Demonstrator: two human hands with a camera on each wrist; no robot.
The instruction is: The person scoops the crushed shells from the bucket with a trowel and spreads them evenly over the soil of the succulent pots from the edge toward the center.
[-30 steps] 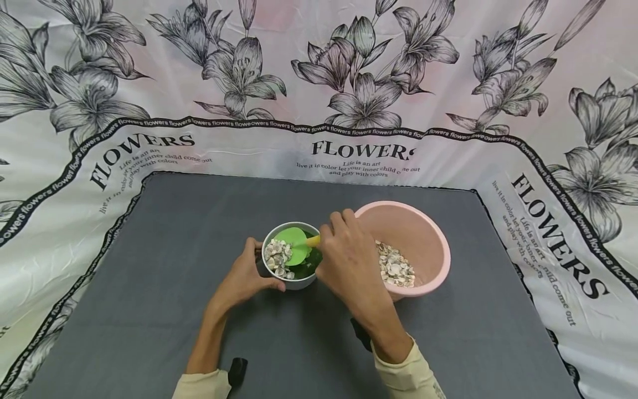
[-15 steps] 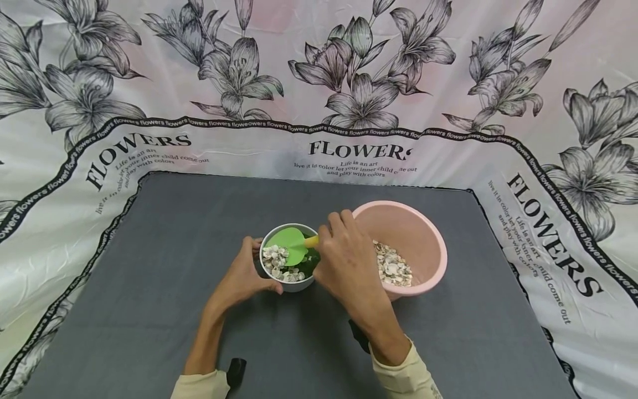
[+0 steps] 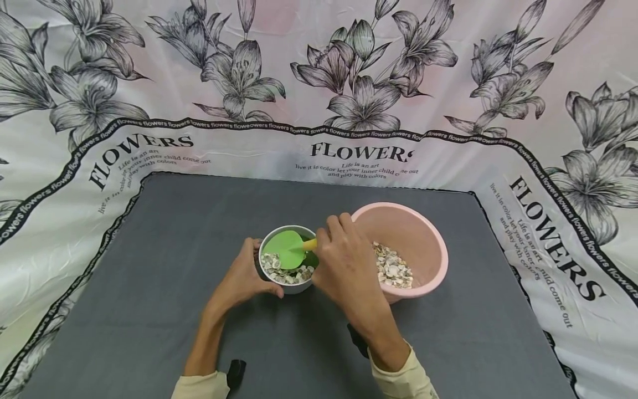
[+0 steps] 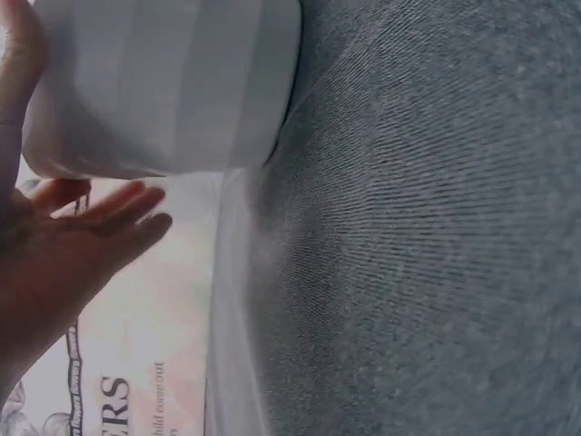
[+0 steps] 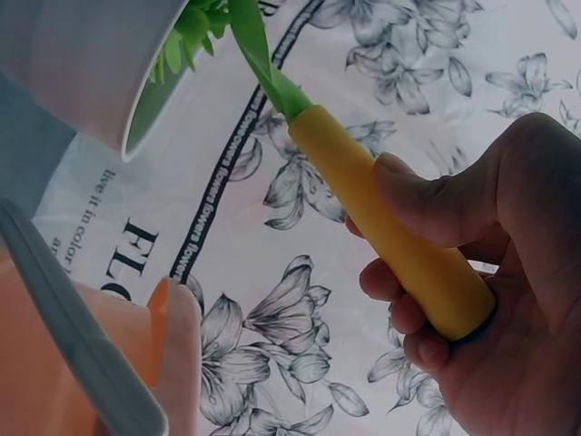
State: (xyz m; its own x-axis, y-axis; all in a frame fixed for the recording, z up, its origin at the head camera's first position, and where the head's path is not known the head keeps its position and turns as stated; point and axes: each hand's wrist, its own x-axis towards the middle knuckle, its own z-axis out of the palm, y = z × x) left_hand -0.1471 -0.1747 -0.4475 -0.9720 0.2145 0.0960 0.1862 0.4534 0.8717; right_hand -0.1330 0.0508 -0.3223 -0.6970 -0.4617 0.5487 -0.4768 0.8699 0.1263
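My left hand holds a small white plant pot from its left side, thumb at the front and fingers behind. The left wrist view shows the pot's ribbed wall close to the grey cloth. My right hand grips the yellow handle of a hand trowel. Its green blade dips inside the pot's rim, over a layer of pale pebble-like bits. Green leaves show in the pot beside the blade. The trowel's handle end is hidden in the head view by my right hand.
A pink tub stands just right of the pot, holding more pale pebble-like bits. Dark grey cloth covers the table. Behind and along the sides hangs a white sheet printed with flowers.
The trowel blade has shifted slightly left and down inside the pot. The pale bits, heaped at the left before, now spread along the front of the pot. Both hands keep their hold.
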